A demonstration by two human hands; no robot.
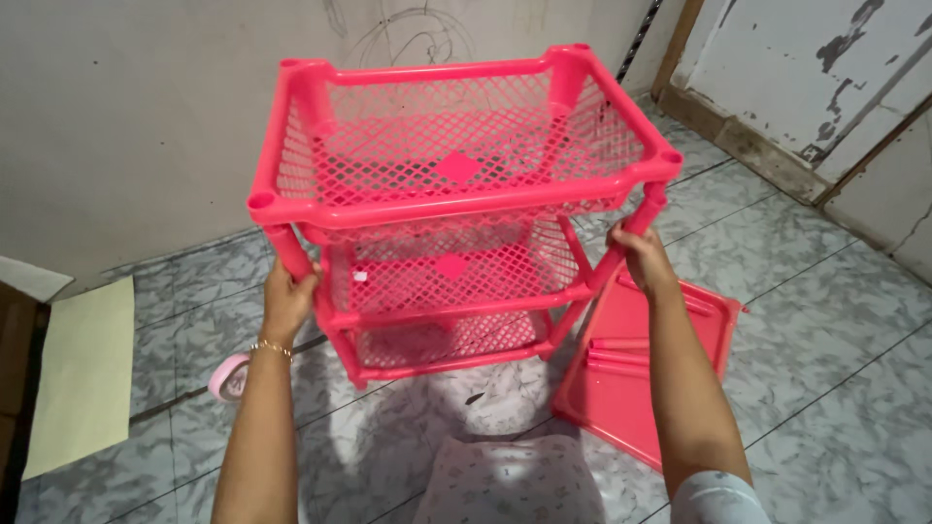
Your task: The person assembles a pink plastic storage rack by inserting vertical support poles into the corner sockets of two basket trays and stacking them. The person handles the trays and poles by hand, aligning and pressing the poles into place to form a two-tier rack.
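A pink plastic rack (456, 204) with three mesh baskets stacked on corner posts stands on the tiled floor in front of me. My left hand (288, 296) grips the near left post just below the top basket. My right hand (643, 260) grips the near right post at about the same height. A gold bracelet sits on my left wrist.
A flat pink tray (631, 388) with several loose pink tubes lies on the floor to the right of the rack. A small pink round object (228, 376) lies by my left forearm. A yellowish sheet (83, 369) lies at the left. Patterned cloth (510, 480) covers my lap. Walls stand behind.
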